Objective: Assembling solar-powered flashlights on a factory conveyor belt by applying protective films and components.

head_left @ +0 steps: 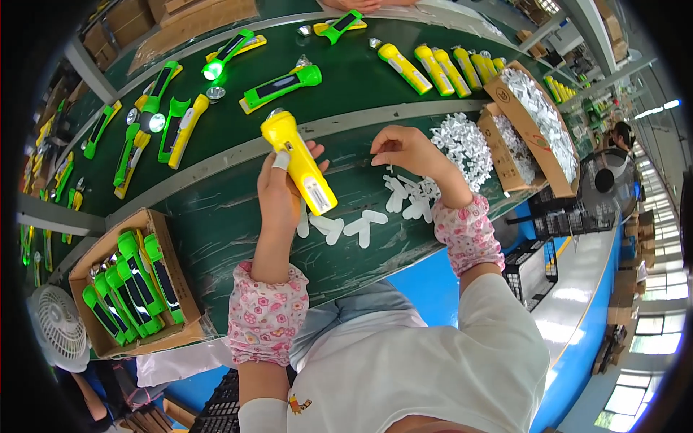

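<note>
Two hands over the green desk [238, 216]. Left hand [280, 189] wrapped around a yellow flashlight [298, 160], held tilted, lens end pointing away from the person. Right hand [408, 150] just right of the flashlight, fingertips pinched together; whatever it pinches is too small to tell. Loose white plastic pieces [404, 196] lie on the desk just below and right of the flashlight. Cardboard box of green flashlights [133, 283] sits well left of it, lower down.
</note>
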### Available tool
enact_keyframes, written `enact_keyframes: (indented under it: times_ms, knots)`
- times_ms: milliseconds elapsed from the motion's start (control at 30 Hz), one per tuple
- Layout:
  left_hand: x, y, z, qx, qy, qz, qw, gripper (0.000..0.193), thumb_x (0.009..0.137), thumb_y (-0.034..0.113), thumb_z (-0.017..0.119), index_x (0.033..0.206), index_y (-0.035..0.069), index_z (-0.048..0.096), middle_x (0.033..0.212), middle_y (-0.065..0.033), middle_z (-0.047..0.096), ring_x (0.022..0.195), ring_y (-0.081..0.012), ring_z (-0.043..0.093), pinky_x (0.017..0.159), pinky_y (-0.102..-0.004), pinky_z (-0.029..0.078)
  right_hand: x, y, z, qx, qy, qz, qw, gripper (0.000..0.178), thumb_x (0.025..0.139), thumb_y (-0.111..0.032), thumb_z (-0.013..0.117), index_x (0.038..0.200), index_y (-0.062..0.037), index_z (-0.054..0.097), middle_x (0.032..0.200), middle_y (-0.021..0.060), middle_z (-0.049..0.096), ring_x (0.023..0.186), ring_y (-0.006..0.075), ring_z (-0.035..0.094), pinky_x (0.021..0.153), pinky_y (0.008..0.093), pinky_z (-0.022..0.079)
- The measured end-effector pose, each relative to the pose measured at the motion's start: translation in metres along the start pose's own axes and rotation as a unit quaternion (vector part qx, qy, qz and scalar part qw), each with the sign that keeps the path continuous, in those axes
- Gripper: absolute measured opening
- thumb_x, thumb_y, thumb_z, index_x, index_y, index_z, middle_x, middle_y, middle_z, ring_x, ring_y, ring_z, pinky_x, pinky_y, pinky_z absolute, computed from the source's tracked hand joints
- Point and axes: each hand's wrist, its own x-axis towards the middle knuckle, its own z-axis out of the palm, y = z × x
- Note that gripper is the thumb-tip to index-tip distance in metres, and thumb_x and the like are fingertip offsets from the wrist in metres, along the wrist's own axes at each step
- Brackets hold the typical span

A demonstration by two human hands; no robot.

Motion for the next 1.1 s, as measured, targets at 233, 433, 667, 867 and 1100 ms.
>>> enact_keyframes:
  times_ms: [233,433,667,867,1100]
  knots:
    - [-0.005,-0.017,0.007,0.095,-0.069,0.028,0.993,0.03,0.102,0.02,0.035,0.125,0.001,0.035,0.116,-0.0185,0.056,0.102,-0.0267,0.063,0.086,-0.0405,0.055,0.03,-0.047,0.052,0.309,0.015,-0.122,0.943,0.014,0.082,0.01,0.066,0.093,0.0023,0.064,0.093,0.0063,0.062,0.086,0.0132,0.062,0.078,0.0251,0.053]
    - [-0.006,-0.02,0.002,0.166,-0.093,0.059,0.98,0.04,0.097,0.019,0.041,0.13,0.0,0.029,0.121,-0.0144,0.048,0.103,-0.0206,0.058,0.088,-0.0361,0.05,0.033,-0.042,0.065,0.214,0.037,-0.187,0.958,0.017,0.081,0.012,0.065,0.095,0.0008,0.065,0.097,0.0075,0.062,0.09,0.0152,0.062,0.079,0.0266,0.054]
    - [-0.001,-0.032,-0.014,0.296,-0.103,0.116,0.942,0.045,0.098,0.02,0.047,0.133,0.0,0.026,0.116,-0.014,0.049,0.098,-0.0187,0.059,0.086,-0.0333,0.052,0.038,-0.037,0.066,-0.037,0.104,-0.275,0.955,0.025,0.076,0.01,0.07,0.098,-0.0016,0.065,0.103,0.0072,0.06,0.094,0.0168,0.059,0.076,0.0272,0.051]
    - [-0.009,-0.027,-0.005,0.317,-0.088,0.114,0.938,0.041,0.098,0.017,0.043,0.132,0.0,0.027,0.113,-0.0136,0.051,0.092,-0.0168,0.06,0.075,-0.032,0.054,0.039,-0.037,0.073,0.061,0.122,-0.138,0.981,0.071,0.076,0.003,0.073,0.137,-0.0095,0.039,0.128,0.008,0.048,0.11,0.0167,0.051,0.078,0.0265,0.049]
    - [0.0,-0.015,0.004,0.162,-0.072,0.03,0.984,0.037,0.099,0.024,0.044,0.126,0.001,0.035,0.105,-0.0123,0.056,0.088,-0.0178,0.062,0.069,-0.0318,0.056,0.042,-0.023,0.085,0.173,0.102,-0.078,0.976,0.064,0.09,-0.008,0.064,0.143,-0.0063,0.026,0.12,0.0135,0.05,0.101,0.0175,0.054,0.068,0.0276,0.052]
